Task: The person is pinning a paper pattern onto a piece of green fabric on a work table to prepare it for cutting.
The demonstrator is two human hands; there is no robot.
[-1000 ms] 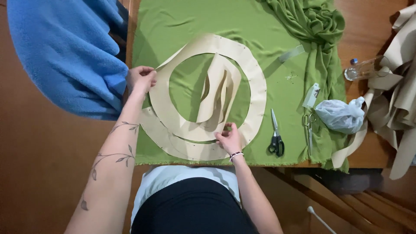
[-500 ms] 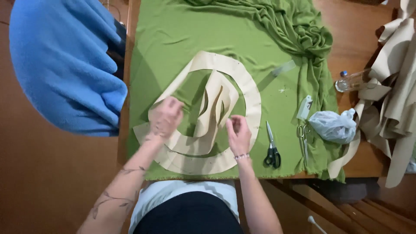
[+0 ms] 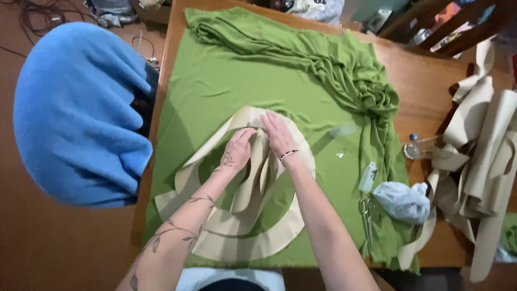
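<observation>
both hands are lying flat on the beige paper pattern ring [image 3: 253, 237], at its far arc, with the fingers pointing away from the person. the left hand [image 3: 237, 151] is pressing down with its fingers [image 3: 245, 134] held close together and slightly curled, holding nothing, just pinning paper. the right hand [image 3: 277, 134] is sitting just beside it, nearly touching, fingers [image 3: 269, 119] stretched out long and narrow, palm down, also gripping nothing.

the relation that matters: most of the ring is lying behind the fingertips, back toward the person's body, curving away to both sides of the wrists. only a thin band of the far edge is showing ahead of the fingertips. a loose strip of the same paper is running under the palms, its long axis lined up roughly with the forearms, from the fingers back toward the near arc. neither hand is clearly nearer the far edge, though the right hand is reaching a touch further.

the green fabric [image 3: 215, 91] is spreading beneath the paper and ahead of the fingers, bunching into folds ahead and to the right of them. the scissors [image 3: 367, 218] are lying well apart, off to the right of the right wrist, beside a pale blue bag [image 3: 401, 200].
</observation>
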